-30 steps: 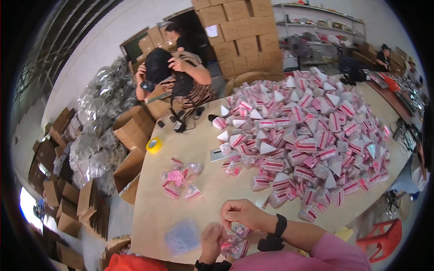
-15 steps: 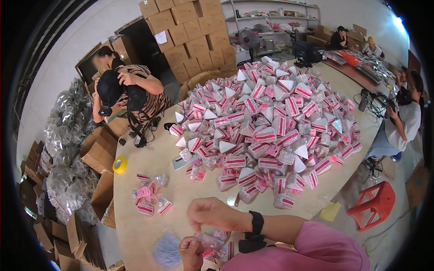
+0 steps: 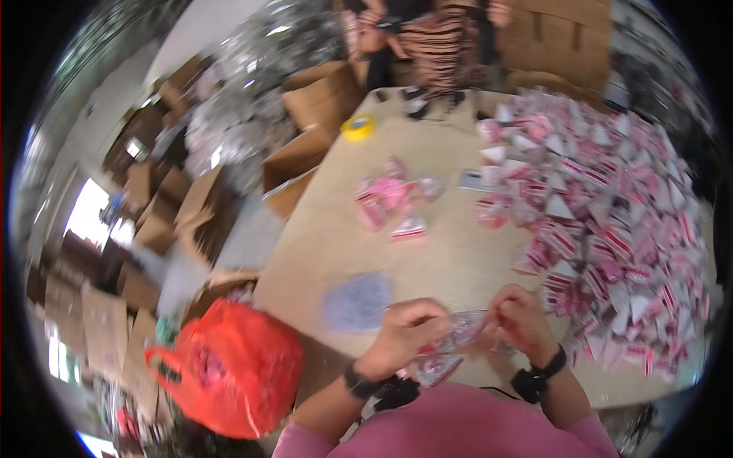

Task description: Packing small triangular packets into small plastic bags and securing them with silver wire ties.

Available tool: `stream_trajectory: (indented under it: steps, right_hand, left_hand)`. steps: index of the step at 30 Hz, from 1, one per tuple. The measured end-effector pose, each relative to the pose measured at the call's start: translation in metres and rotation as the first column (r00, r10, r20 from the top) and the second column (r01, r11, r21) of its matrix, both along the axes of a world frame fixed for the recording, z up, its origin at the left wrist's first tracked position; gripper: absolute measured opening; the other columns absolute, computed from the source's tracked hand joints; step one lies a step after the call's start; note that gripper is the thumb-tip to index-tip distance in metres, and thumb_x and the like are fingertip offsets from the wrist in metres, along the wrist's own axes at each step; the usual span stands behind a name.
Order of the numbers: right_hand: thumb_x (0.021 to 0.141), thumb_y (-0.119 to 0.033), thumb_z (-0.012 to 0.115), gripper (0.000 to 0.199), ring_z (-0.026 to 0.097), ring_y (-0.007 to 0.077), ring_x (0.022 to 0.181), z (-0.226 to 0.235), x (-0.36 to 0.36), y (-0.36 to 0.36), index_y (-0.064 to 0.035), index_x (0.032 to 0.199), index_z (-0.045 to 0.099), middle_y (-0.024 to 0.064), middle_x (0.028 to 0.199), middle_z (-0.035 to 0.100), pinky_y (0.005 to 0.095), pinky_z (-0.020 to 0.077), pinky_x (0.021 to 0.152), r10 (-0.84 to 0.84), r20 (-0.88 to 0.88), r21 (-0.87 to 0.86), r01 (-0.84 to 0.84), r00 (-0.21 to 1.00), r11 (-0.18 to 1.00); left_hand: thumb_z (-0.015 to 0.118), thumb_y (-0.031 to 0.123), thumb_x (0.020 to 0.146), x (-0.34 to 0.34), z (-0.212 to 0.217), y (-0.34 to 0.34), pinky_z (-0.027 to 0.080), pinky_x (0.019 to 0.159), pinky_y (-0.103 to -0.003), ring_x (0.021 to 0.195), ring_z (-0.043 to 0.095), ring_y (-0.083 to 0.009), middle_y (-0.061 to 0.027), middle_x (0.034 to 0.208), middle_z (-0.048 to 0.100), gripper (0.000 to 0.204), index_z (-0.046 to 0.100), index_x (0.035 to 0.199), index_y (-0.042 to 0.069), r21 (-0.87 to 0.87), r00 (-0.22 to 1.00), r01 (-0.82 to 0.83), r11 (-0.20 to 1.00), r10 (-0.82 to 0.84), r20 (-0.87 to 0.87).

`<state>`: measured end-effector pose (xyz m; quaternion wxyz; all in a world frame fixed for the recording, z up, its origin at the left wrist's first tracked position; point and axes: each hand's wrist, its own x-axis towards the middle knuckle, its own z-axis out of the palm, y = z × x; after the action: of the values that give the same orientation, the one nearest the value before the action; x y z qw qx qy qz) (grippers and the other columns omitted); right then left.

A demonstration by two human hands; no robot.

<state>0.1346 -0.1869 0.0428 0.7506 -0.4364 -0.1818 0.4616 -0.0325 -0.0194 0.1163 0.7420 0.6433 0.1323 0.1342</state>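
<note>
Near the table's front edge, my left hand [image 3: 416,328] is closed on one end of a small clear packet [image 3: 466,328] with pink and silvery contents. My right hand [image 3: 523,317] pinches the packet's other end, fingertips together. Under and beside my left hand lies another clear packet [image 3: 437,368], partly hidden by the hand. Left of my hands rests a flat, pale bluish bundle [image 3: 357,301], too blurred to tell its kind. Farther off sits a small group of pink-and-white packets [image 3: 392,195]. A large heap of similar packets [image 3: 603,221] fills the right side of the table.
A roll of yellow tape [image 3: 358,127] lies by the table's far left edge. Open cardboard boxes [image 3: 324,95] and a red plastic bag [image 3: 237,374] stand along the left side. Across the table is a person in a striped top [image 3: 441,46].
The view has swung left and down, bringing the red bag into sight. My right hand was raised above the packets and is now level with my left, at the clear packet.
</note>
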Motion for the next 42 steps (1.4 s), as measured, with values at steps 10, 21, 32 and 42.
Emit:
stream_trajectory:
  steps: [10,21,32,42]
  right_hand:
    - [0.089,-0.008,0.053,0.007,0.055,0.0151,0.055,-0.072,-0.004,-0.003,-0.0048,0.083,0.051,0.0082,0.071,0.057,0.026,0.0467,0.048,-0.082,-0.142,-0.268,0.042,0.986,0.962]
    - [0.088,-0.01,0.052,0.006,0.056,0.0156,0.055,-0.114,-0.016,-0.009,-0.0053,0.084,0.051,0.0074,0.071,0.057,0.0298,0.0471,0.047,-0.135,-0.166,-0.419,0.054,0.977,0.906]
    - [0.089,-0.008,0.052,0.006,0.056,0.0147,0.056,-0.108,-0.067,-0.017,-0.0054,0.083,0.052,0.0079,0.071,0.059,0.0266,0.0475,0.051,-0.297,-0.169,-0.467,0.189,0.94,0.864]
    - [0.09,-0.007,0.05,0.008,0.055,0.0166,0.06,-0.108,-0.113,0.006,-0.0031,0.083,0.052,0.0091,0.074,0.059,0.0287,0.0482,0.056,-0.206,-0.192,-0.495,0.086,0.96,0.865]
  left_hand:
    - [0.059,0.009,0.091,-0.051,0.036,0.052,0.036,0.058,-0.017,0.066,0.042,-0.0001,0.0073,0.076,0.053,0.006,0.06,0.087,0.004,-0.214,0.949,-0.147,0.966,0.199,0.246]
    - [0.059,0.017,0.09,-0.074,0.079,0.202,0.022,0.043,-0.02,0.047,0.027,-0.002,0.0088,0.058,0.036,0.013,0.058,0.084,0.006,0.056,0.809,-0.569,0.82,0.547,0.216]
    - [0.059,0.011,0.085,-0.01,-0.011,0.311,0.035,0.046,-0.021,0.051,0.046,-0.0049,0.0021,0.06,0.053,0.014,0.061,0.073,0.002,0.512,0.857,-0.47,0.719,0.511,0.069]
    - [0.058,0.013,0.085,-0.029,-0.12,0.315,0.041,0.063,-0.023,0.072,0.054,-0.0082,-0.0012,0.078,0.062,0.012,0.064,0.085,0.003,0.481,0.83,-0.447,0.755,0.551,-0.093]
